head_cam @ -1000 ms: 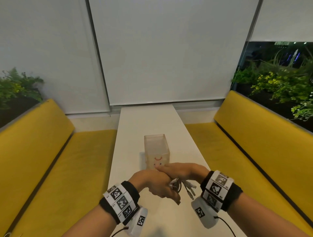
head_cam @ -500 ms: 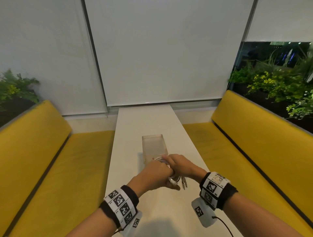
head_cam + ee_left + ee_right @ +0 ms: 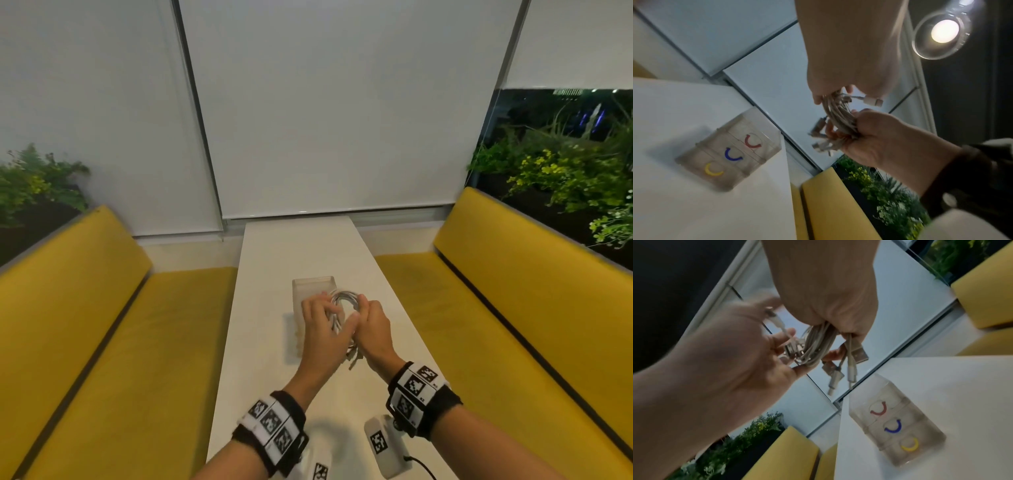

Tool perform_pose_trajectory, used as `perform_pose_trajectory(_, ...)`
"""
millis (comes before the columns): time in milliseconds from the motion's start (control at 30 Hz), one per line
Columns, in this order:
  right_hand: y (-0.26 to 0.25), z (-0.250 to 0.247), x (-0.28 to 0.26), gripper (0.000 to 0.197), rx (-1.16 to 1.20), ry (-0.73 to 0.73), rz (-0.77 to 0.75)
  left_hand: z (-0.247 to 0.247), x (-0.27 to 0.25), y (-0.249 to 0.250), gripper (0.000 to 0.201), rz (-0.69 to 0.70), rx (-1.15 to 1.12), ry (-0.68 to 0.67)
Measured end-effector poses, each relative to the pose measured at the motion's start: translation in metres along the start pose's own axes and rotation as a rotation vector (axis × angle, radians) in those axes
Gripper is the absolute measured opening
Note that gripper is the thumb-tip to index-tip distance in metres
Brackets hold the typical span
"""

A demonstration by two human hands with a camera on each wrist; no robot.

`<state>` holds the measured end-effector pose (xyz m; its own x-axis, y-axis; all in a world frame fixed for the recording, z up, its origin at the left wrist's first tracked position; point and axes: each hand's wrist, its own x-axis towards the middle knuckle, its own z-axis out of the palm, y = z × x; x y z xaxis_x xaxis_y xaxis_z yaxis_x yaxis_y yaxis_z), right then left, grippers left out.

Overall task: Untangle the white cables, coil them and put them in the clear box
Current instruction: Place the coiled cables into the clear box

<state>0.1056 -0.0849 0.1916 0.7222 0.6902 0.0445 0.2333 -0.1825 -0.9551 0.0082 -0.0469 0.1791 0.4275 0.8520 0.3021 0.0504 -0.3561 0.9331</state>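
Note:
A coil of white cables (image 3: 346,297) hangs in the air just over the clear box (image 3: 310,287) on the white table (image 3: 308,246). My left hand (image 3: 328,317) grips the coil's left side, fingers curled over the strands. My right hand (image 3: 360,313) grips its right side. Several loose plug ends dangle below my palms. In the left wrist view the cables (image 3: 839,118) run between both hands, with the box (image 3: 731,155) lower left. In the right wrist view the bundle (image 3: 816,344) hangs from my right hand, and USB plugs (image 3: 858,354) dangle over the box (image 3: 898,425).
The box front shows red, blue and yellow curved marks (image 3: 733,155). Yellow benches (image 3: 85,325) (image 3: 534,308) flank the narrow table. White blinds (image 3: 342,120) close off the far end, and plants (image 3: 565,171) stand behind the benches.
Both hands have lifted the cable bundle up and forward, from low over the table near me to just above the box. The coil now shows as an open loop between them.

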Motion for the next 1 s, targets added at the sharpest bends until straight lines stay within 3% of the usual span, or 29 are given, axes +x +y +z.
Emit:
perform_pose_trajectory(100,0.001,0.007,0.003,0.038,0.076,0.078,0.026,0.007,0.014,-0.002,0.035,-0.123,0.065,0.157)
perform_pose_trajectory(233,0.002,0.017,0.005,0.033,0.227,0.136,0.088,0.024,0.009,0.008,0.03,-0.484,-0.281,0.068)
perform_pose_trajectory(300,0.004,0.019,0.002,0.031,0.288,0.127,0.124,0.028,0.009,0.004,0.033,-0.57,-0.348,0.085)
perform_pose_trajectory(467,0.001,0.02,0.0,0.035,0.437,-0.062,0.172,0.024,0.024,-0.017,0.047,-0.474,-0.215,0.175)
perform_pose_trajectory(600,0.005,0.02,0.0,0.039,0.385,-0.147,0.129,0.013,0.027,-0.014,0.051,-0.379,-0.092,0.253)
perform_pose_trajectory(833,0.024,0.017,-0.003,0.028,0.486,-0.351,0.121,-0.014,0.038,-0.019,0.047,-0.195,0.259,0.208)
perform_pose_trajectory(1000,0.037,0.01,0.003,0.03,0.501,-0.414,0.198,-0.041,0.051,-0.039,0.04,-0.179,0.166,0.178)
